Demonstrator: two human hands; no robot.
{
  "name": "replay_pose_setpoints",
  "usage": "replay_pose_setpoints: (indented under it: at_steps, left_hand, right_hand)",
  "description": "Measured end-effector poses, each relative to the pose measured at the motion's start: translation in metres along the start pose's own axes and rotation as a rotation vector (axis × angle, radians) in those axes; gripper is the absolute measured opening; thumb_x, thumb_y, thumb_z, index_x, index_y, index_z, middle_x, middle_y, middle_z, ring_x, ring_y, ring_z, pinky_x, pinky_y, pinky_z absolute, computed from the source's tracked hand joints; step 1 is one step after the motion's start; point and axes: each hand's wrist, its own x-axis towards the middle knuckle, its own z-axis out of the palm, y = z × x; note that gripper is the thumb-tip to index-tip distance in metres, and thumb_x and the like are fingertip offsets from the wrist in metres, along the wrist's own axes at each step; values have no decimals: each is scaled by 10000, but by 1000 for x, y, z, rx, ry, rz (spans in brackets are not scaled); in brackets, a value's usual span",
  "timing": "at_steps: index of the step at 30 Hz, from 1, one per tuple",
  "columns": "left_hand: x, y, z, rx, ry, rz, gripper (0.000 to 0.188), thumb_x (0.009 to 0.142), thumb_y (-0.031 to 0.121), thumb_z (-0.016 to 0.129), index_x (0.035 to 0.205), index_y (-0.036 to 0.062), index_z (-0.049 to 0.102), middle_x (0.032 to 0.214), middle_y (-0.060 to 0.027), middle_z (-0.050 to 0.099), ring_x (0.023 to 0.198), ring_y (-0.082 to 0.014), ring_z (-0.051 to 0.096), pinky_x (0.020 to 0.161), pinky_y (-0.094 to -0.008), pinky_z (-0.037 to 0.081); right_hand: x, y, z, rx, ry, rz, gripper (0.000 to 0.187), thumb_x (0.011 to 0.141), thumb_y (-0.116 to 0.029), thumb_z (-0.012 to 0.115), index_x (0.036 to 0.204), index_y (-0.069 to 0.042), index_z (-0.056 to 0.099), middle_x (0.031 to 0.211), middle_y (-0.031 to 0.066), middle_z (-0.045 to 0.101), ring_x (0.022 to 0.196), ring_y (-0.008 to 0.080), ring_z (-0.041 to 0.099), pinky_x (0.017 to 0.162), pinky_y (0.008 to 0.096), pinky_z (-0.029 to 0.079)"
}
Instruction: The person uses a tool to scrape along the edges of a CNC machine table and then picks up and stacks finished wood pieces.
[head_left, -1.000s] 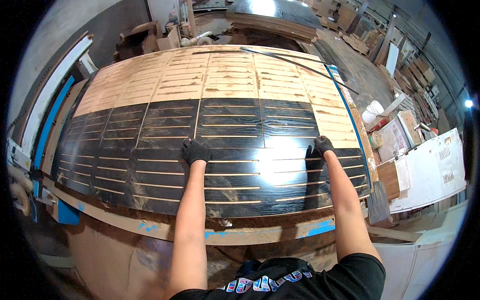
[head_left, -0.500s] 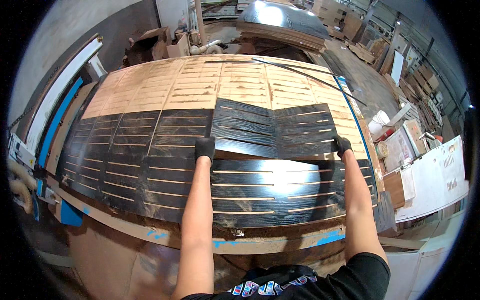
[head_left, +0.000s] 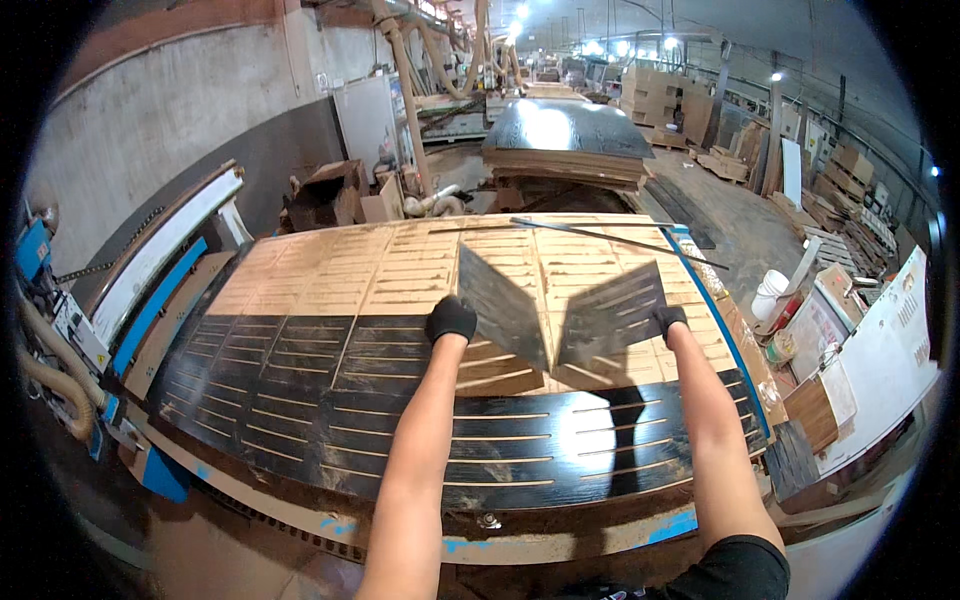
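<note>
My left hand (head_left: 452, 318), in a black glove, is closed on the outer edge of a black slotted panel (head_left: 503, 308). A second black slotted panel (head_left: 612, 310) is gripped at its outer edge by my gloved right hand (head_left: 671, 319). Both panels are lifted and tilted, their outer sides raised, so they form a V whose low inner corners come close together above the worktable (head_left: 400, 240). Shadows of the panels fall on the pale board beneath. More slotted black panels (head_left: 300, 400) lie flat in rows on the near and left parts of the table.
Thin dark strips (head_left: 620, 242) lie across the table's far right. Beyond stands a stack of boards (head_left: 568, 140). A white bucket (head_left: 769, 294) and a white cabinet (head_left: 880, 360) are on the right. A machine rail (head_left: 165, 250) runs along the left side.
Both hands have raised the panels' outer edges, tilting them from nearly flat into a steep V with a gap between. The view has tipped up, showing more of the workshop.
</note>
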Motion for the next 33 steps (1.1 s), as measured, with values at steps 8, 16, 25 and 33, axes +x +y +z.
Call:
replay_pose_setpoints:
  at_steps: [8,16,25,33]
  left_hand:
    - [-52,-89,41,-222,271,86,316,854,322,560,914,22,638,911,-275,606,823,-436,585,711,-486,461]
    - [-249,-101,41,-1028,-37,-538,210,929,210,555,1098,97,604,702,23,554,483,-65,441,434,-249,361]
    - [-383,-65,125,-1175,-214,-587,196,933,299,551,994,125,619,657,48,533,448,-66,446,377,-220,389]
    - [-406,-52,170,-1202,-312,-599,260,936,364,529,1008,132,621,757,29,590,573,-96,515,454,-251,427]
  right_hand:
    - [11,78,-52,-679,56,-356,466,899,-464,452,936,-31,619,727,120,622,659,263,588,601,385,440]
    - [-106,126,-173,741,-38,46,516,950,-384,473,1349,-62,411,1295,106,494,1125,245,507,799,363,525]
    - [-243,231,-257,619,166,244,557,935,-446,481,1302,-26,469,1233,95,538,987,230,569,839,378,514]
    - [-258,301,-222,242,67,9,442,936,-394,526,1103,3,627,971,49,638,835,137,558,732,289,468]
